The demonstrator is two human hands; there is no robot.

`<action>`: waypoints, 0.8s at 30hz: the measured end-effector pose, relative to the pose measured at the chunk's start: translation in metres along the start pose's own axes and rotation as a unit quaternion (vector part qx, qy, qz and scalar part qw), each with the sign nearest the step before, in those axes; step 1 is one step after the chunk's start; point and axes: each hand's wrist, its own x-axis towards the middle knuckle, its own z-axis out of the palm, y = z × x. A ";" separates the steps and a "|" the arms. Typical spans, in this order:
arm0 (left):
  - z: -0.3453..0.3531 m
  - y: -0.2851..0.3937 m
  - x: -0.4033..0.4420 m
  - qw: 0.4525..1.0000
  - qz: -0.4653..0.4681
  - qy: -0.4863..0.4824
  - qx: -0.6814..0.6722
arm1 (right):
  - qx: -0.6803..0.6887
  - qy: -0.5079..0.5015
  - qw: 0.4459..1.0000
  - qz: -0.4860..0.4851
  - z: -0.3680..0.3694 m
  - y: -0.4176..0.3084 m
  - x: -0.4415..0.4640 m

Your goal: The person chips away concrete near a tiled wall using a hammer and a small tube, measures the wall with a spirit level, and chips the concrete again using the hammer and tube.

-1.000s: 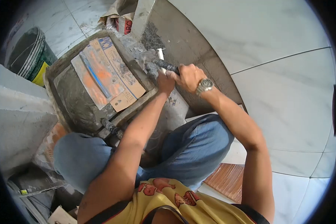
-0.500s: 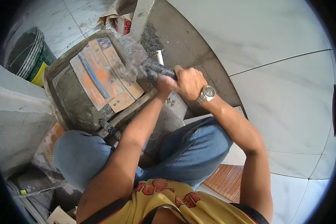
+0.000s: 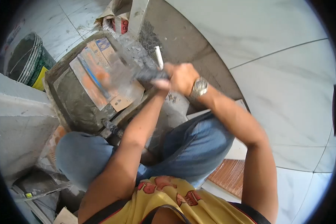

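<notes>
My right hand (image 3: 184,79), with a metal watch (image 3: 200,86) on its wrist, is closed round the end of a tool's dark wrapped handle (image 3: 150,74). Against the same handle, from below, my left hand (image 3: 162,84) is closed too; its fingers are partly hidden and smeared. The tool's far end is a greyish blur, so its kind cannot be told. That end hovers over a cardboard piece (image 3: 122,103) and an orange-smeared board with a blue strip (image 3: 91,76), both lying across a mortar tub (image 3: 50,80).
A green bucket (image 3: 41,63) stands left of the tub. Another wrapped handle (image 3: 112,127) sticks out at the tub's near edge. A torn paper bag (image 3: 119,25) is at the back. Large white tiles (image 3: 276,93) lie right, brown ridged tile (image 3: 227,177) near my knee.
Both hands have shifted left with the tool, and its blurred end has swung left and down over the boards. The camera view has shifted slightly.
</notes>
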 end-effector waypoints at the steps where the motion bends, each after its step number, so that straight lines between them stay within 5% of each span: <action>1: 0.003 0.003 0.000 0.999 -0.047 0.003 0.012 | -0.008 -0.010 0.998 0.069 0.023 0.031 0.013; 3: -0.012 0.053 -0.007 0.987 -0.154 0.034 -0.037 | -0.024 -0.022 0.991 0.133 0.039 0.053 0.012; 6: -0.035 0.067 -0.002 0.988 0.022 -0.131 0.076 | -0.019 -0.020 0.995 0.100 0.033 0.037 0.014; 9: 0.023 0.010 0.002 0.973 -0.021 0.114 -0.198 | 0.010 0.009 0.998 0.059 -0.006 -0.005 0.001; 12: -0.028 0.051 -0.004 0.991 0.087 -0.023 0.098 | 0.010 0.019 0.998 0.060 0.021 0.031 0.010; 13: -0.030 0.045 -0.013 0.998 0.008 -0.025 0.049 | 0.002 -0.070 0.984 0.163 0.028 0.049 0.023; 14: -0.023 0.052 -0.001 0.998 -0.051 -0.018 -0.015 | -0.009 -0.041 0.988 0.146 0.022 0.047 0.025; 16: -0.015 0.033 -0.007 0.994 0.079 0.016 -0.076 | -0.015 -0.012 0.994 0.108 0.040 0.026 0.026; 17: -0.005 0.027 -0.001 0.970 0.064 -0.019 -0.234 | -0.005 0.022 0.998 0.059 0.036 0.018 0.022; 19: 0.016 0.016 0.012 0.835 0.008 -0.070 -0.546 | 0.000 0.008 0.999 0.032 -0.007 -0.025 0.006; 21: -0.007 0.024 0.014 0.977 0.026 -0.102 -0.185 | -0.005 0.057 0.998 -0.023 -0.005 -0.024 0.002; 22: -0.025 0.040 0.009 0.992 0.032 -0.118 0.010 | 0.022 0.065 0.997 -0.024 0.009 -0.002 0.004; 24: -0.049 0.094 -0.006 0.985 -0.163 -0.052 0.034 | 0.010 -0.038 0.983 0.177 0.037 0.049 0.022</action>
